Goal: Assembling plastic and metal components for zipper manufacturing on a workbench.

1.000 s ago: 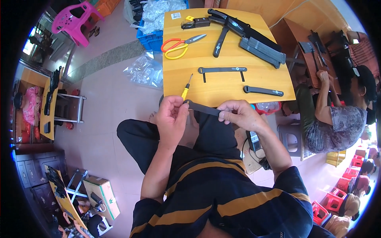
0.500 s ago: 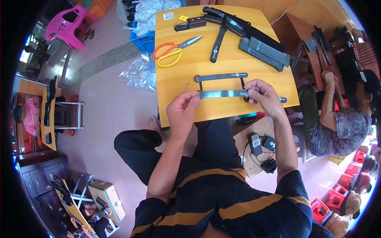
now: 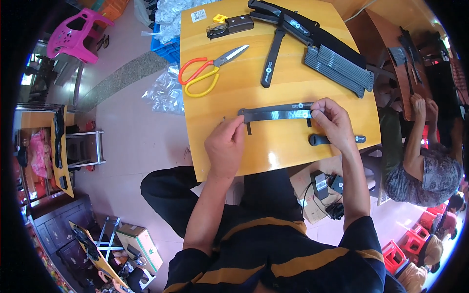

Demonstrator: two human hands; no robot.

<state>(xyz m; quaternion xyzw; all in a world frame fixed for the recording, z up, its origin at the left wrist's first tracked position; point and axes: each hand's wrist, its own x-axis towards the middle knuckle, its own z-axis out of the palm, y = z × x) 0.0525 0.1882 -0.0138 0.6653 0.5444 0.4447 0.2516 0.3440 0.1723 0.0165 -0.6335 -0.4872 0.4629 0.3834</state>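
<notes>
A flat black strap (image 3: 278,115) with white printing near its right end is stretched across between my hands. My left hand (image 3: 225,145) is closed, pinching its left end between thumb and fingers. At the other end, my right hand (image 3: 336,123) pinches it the same way. Right behind it lies a second black strap (image 3: 271,108), nearly edge to edge with it; whether they touch I cannot tell. Two short dark strips (image 3: 309,123) stick out below them. A further looped-end strap (image 3: 355,140) lies on the table, partly under my right hand.
Scissors (image 3: 215,73) with red and yellow handles lie at the left of the yellow table (image 3: 273,156). Behind are a dark handheld tool (image 3: 232,27), a single strap (image 3: 271,63) and stacked straps (image 3: 337,71). A co-worker (image 3: 420,166) sits at the right.
My hands have brought the held strap up against the strap lying behind it, closing the gap between them. The view has shifted, so the table appears lower.
</notes>
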